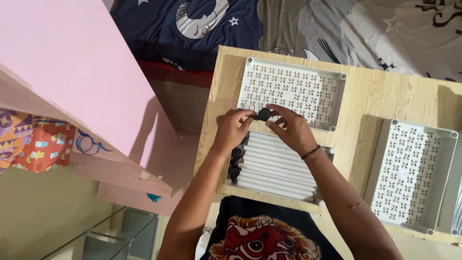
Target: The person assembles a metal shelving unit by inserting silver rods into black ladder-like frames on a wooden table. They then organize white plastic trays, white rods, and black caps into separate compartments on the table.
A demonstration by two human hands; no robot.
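My left hand (232, 127) and my right hand (289, 128) meet over a wooden board (365, 101) and pinch a small black wheel (264, 114) between their fingertips. Both hands touch it. The wheel is held at the near edge of a white perforated plastic tray (293, 91). Below the hands lies a bundle of white tubes (276, 166) side by side. Other black wheels (235, 163) sit at the left end of the tubes, partly hidden by my left wrist. A dark band circles my right wrist.
A second white perforated tray (414, 175) lies at the right on the board. A pink panel (67, 72) rises at the left. Patterned bedding (308, 24) lies beyond the board. A pale floor shows at lower left.
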